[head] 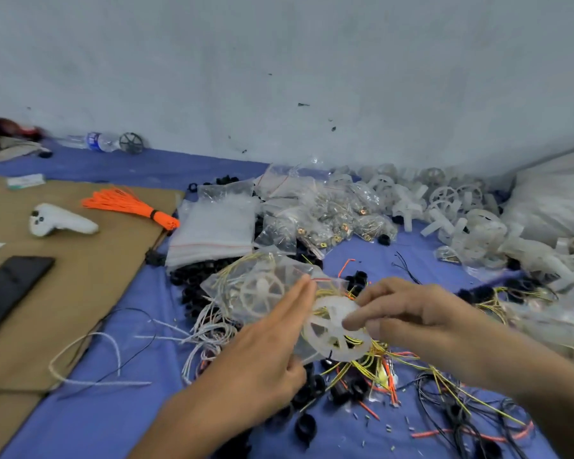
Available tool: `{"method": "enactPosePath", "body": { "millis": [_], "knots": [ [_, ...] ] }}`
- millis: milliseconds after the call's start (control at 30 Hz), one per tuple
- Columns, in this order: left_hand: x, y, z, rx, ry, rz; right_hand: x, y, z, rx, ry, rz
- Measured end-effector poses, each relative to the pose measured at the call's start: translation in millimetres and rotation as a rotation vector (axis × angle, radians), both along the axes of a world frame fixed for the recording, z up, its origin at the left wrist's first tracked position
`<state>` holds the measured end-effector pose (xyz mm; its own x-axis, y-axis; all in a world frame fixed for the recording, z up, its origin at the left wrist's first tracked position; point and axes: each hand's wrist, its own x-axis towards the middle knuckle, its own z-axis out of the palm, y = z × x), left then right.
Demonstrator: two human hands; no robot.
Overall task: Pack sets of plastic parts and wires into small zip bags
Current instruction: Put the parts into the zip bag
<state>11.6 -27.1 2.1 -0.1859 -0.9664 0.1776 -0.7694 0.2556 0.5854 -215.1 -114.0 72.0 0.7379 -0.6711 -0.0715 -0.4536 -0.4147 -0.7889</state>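
At the middle of the blue cloth point(113, 425), a white spoked wheel point(332, 332) is pinched at its rim by the right hand point(408, 313), fingers curled round it, just beside a clear zip bag point(246, 286). The left hand point(262, 352) is laid over that bag, fingers straight and unclenched, nothing visibly gripped. One wheel and thin yellow wires point(242, 265) can be made out through the crinkled film, so this set is judged part-packed and not yet sealed. Plenty is left: a flat stack of empty bags point(212, 230) with red zip lines, a heap of matte, translucent wheels point(451, 207), glossy black rings point(305, 429) and tangled loose wires point(444, 379) are spread all round
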Motion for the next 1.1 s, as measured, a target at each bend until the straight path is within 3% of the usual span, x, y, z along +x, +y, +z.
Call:
{"method": "enactPosePath", "body": {
  "millis": [233, 333, 433, 600, 667, 867, 1100],
  "knots": [
    [5.0, 4.6, 1.6, -0.043, -0.001, 0.024, 49.0, 20.1, -22.7, -0.199, 0.174, 0.087],
    [7.8, 3.4, -0.5, -0.056, 0.084, 0.022, 54.1, 27.4, -21.5, -0.114, 0.015, 0.107],
    [9.8, 1.7, 2.6, -0.056, 0.152, 0.076, 45.5, 24.9, -15.4, 0.016, -0.174, -0.018],
    [23.6, -6.3, 10.4, -0.059, 0.298, 0.162, 23.0, -2.9, -10.6, 0.009, -0.351, -0.197],
    [27.0, -7.4, 11.6, -0.05, 0.288, 0.161, 18.7, -25.6, -18.9, -0.05, -0.302, -0.268],
    [21.3, -3.1, 11.9, -0.09, 0.239, 0.143, 60.0, -118.5, -67.9, -0.199, 0.096, -0.28],
    [21.6, -2.0, 13.1, 0.016, 0.26, 0.15, 160.4, -165.2, -110.5, 0.02, 0.071, -0.267]
  ]
}}
